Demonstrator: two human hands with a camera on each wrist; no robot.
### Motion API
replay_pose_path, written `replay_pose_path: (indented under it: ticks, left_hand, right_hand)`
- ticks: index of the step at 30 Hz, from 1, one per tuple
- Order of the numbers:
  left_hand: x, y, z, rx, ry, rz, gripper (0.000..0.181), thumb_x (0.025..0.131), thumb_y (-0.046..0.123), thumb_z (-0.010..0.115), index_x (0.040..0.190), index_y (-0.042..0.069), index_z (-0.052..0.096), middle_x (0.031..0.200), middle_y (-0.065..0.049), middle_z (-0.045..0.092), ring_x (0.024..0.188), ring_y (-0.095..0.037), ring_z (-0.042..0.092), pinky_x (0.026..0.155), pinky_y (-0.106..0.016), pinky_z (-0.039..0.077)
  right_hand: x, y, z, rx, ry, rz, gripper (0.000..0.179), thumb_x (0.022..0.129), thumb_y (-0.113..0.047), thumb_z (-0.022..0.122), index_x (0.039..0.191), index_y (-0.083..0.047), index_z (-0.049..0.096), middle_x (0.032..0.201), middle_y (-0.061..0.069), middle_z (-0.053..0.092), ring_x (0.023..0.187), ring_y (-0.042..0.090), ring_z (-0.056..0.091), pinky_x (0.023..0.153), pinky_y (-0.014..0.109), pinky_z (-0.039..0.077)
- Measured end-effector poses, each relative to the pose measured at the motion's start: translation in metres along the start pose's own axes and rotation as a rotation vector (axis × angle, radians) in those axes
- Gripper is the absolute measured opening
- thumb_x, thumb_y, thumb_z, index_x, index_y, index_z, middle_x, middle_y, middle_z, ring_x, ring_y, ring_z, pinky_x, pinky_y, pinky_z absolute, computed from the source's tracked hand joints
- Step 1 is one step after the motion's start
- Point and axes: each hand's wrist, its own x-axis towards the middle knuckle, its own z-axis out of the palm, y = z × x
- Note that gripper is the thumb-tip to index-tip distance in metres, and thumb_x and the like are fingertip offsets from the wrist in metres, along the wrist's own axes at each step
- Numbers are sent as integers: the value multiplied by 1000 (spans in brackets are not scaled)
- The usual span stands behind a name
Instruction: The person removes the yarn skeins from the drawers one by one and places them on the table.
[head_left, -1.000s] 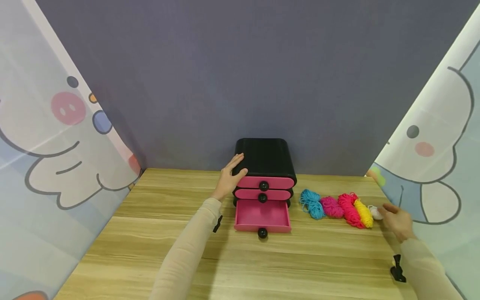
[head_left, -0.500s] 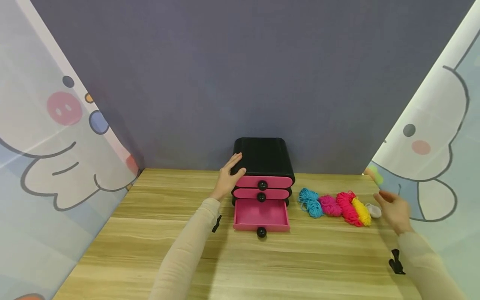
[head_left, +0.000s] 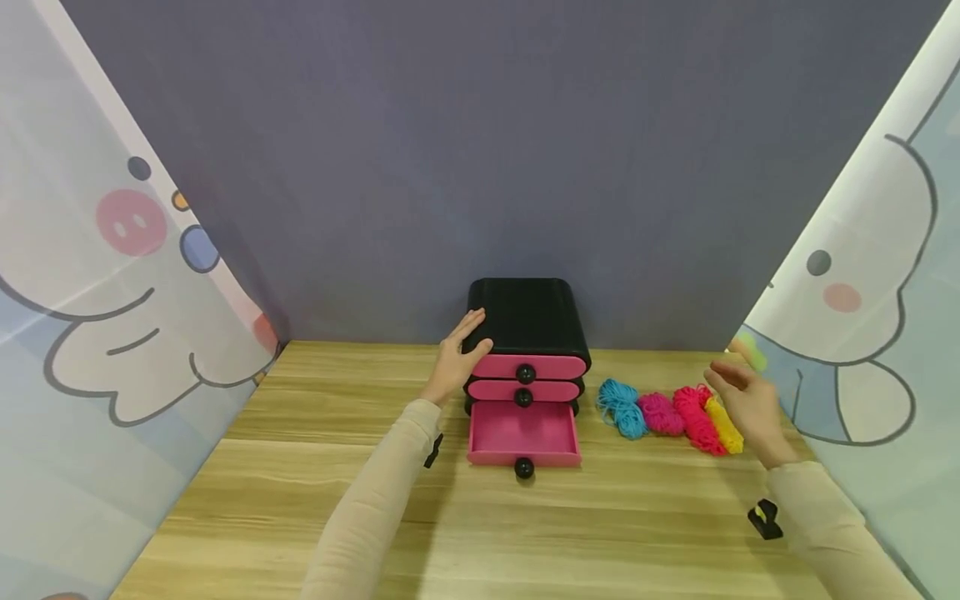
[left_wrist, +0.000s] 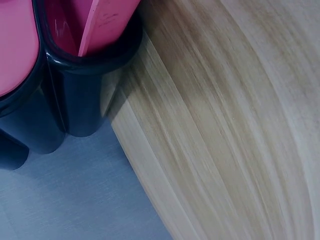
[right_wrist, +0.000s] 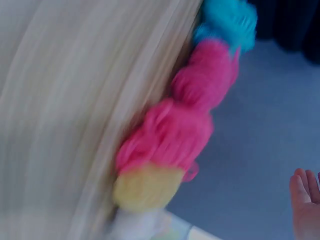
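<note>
My left hand (head_left: 452, 360) rests on the left side of a black cabinet (head_left: 528, 312) with pink drawers, its fingers spread over the top edge. The lowest drawer (head_left: 525, 427) is pulled out, with its black knob (head_left: 524, 468) facing me. My right hand (head_left: 752, 408) holds nothing and hovers at the right end of a row of yarn. That row runs from a blue skein (head_left: 622, 408) through a magenta one (head_left: 662, 414) and a hot pink one (head_left: 700, 421) to a yellow one (head_left: 724, 427). A white bundle (right_wrist: 137, 225) shows blurred in the right wrist view; the hand hides it in the head view.
All this stands on a wood-grain table (head_left: 600, 533). A grey panel (head_left: 525, 167) rises behind it, and cartoon-printed cloths (head_left: 135, 317) flank both sides. The open drawer juts toward me between the two arms.
My right hand has lifted off the white bundle and moved left and up, over the yellow skein's end. The left hand stays on the cabinet.
</note>
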Motion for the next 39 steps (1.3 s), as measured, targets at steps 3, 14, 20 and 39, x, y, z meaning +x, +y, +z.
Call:
replay_pose_path:
  ticks: [3,14,20,39]
  left_hand:
    - [0,1,-1,0,2,7,55,91,17,57,140,3,36,149,-13,28,141,-21,15,111,-52,13]
    - [1,-1,0,1,4,24,56,91,19,58,139,1,37,149,-14,29,141,-21,16,111,-51,14]
    - [0,-2,0,-10,9,9,56,91,18,58,140,2,37,149,-13,29,141,-19,16,112,-51,14]
    - [0,1,3,24,51,72,53,90,16,59,136,-2,40,145,-17,34,140,-28,20,111,-49,17]
  right_hand:
    - [-5,-13,12,35,-18,-43,49,92,-33,53,123,6,54,86,-35,50,77,-24,44,65,5,40]
    - [-28,-39,52,60,-60,-204,37,90,-18,58,118,7,57,110,22,63,85,-21,49,71,0,40]
    - [-47,-53,72,48,-155,-204,35,90,-17,59,119,3,58,115,21,62,98,9,62,76,5,43]
    - [-95,-68,135,242,-378,-251,32,83,-1,64,114,8,59,109,23,62,102,34,60,84,30,51]
